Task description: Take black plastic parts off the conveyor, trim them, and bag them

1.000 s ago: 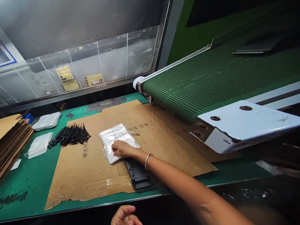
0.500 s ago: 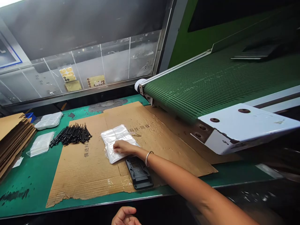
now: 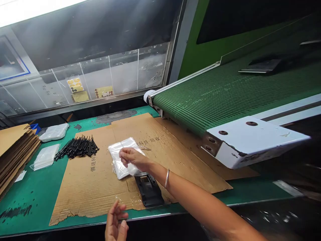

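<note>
Right hand lifts a clear bag

Right hand has just risen slightly off the bag stack; thumb and fingertips pinched, apparently on that bag, which sags below them by the far end of the black plastic part. Part lies on the cardboard sheet, beside the stack, near the table edge. Left hand has come up too, fingers loosely spread, holding nothing. Bag probably parting from stack; full separation unclear.
</note>
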`<state>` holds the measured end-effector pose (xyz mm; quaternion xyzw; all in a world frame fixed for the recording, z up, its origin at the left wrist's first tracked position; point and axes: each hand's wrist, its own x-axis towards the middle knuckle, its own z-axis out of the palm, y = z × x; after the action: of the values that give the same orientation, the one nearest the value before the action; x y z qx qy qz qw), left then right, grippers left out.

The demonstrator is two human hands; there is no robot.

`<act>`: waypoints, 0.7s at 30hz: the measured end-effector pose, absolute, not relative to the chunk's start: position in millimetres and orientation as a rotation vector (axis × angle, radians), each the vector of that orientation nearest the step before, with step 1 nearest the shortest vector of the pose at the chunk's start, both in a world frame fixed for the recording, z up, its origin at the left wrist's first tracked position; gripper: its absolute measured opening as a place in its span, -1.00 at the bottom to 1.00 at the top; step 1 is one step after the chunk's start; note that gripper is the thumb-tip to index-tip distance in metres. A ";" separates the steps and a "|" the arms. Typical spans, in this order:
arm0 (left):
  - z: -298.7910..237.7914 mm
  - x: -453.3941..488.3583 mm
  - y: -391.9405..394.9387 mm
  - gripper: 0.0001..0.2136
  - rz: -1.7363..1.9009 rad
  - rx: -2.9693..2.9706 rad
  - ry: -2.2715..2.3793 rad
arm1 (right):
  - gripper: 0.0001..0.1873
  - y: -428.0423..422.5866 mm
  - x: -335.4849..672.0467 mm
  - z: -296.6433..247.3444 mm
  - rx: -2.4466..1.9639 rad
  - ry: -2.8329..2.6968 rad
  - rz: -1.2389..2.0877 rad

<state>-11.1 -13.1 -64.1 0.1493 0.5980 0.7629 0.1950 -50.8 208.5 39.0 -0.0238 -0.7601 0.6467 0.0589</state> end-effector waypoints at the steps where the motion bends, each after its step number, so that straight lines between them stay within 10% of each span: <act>1: -58.2 -14.9 -13.4 -0.51 2.194 0.532 1.877 | -0.55 194.1 -41.0 41.2 -0.015 -2.297 2.030; 6: -34.7 -27.2 -17.1 -0.26 2.076 1.118 2.125 | -0.43 127.4 8.8 35.0 0.335 -2.269 2.286; 11: -27.0 -27.6 -25.8 -0.68 1.721 0.934 1.953 | -0.40 113.4 39.9 17.8 -0.132 -1.844 2.509; 21: -5.5 -39.9 -34.9 -0.83 1.609 1.012 1.954 | -0.54 131.8 84.8 -11.6 -0.258 -1.628 2.885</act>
<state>-39.9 -34.9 -5.5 0.3632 0.7014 0.5775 0.2063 84.8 131.8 -11.6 -0.0773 -0.4880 0.8647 -0.0907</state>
